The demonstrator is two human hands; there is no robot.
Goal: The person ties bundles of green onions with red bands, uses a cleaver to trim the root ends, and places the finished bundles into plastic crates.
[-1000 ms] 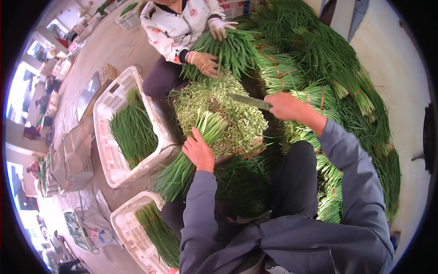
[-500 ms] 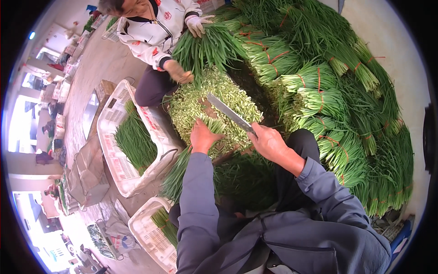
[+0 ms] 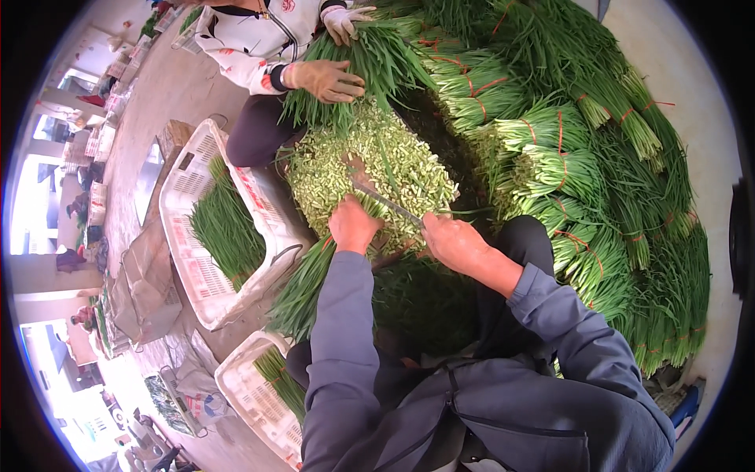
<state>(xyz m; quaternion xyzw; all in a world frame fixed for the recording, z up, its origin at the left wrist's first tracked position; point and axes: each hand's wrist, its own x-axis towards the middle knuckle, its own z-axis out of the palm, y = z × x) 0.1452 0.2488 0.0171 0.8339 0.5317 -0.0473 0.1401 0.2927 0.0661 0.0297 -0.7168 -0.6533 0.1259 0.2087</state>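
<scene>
My left hand [image 3: 354, 225] is closed round a bunch of garlic chives [image 3: 305, 287], whose green leaves trail toward my left knee. Its pale stem ends stick out past my fingers. In my right hand [image 3: 458, 242] is a long knife [image 3: 397, 208], gripped by the handle. The blade lies across the stem ends just beyond my left hand, its flat turned nearly edge-on. Beneath and ahead spreads a thick heap of chopped pale stem pieces [image 3: 417, 165] over a partly hidden brown surface.
Opposite, a gloved person [image 3: 322, 80] handles loose chives [image 3: 370, 67]. Tied chive bunches [image 3: 550, 165] are piled high on the right. To my left stand a white crate [image 3: 200, 283] and a nearer white crate [image 3: 244, 370], both holding chives. More greens [image 3: 425, 307] lie between my legs.
The knife has come down and back from above the heap to the stem ends. The other person's bare-looking blurred hand has moved right onto the loose chives. My view has shifted slightly.
</scene>
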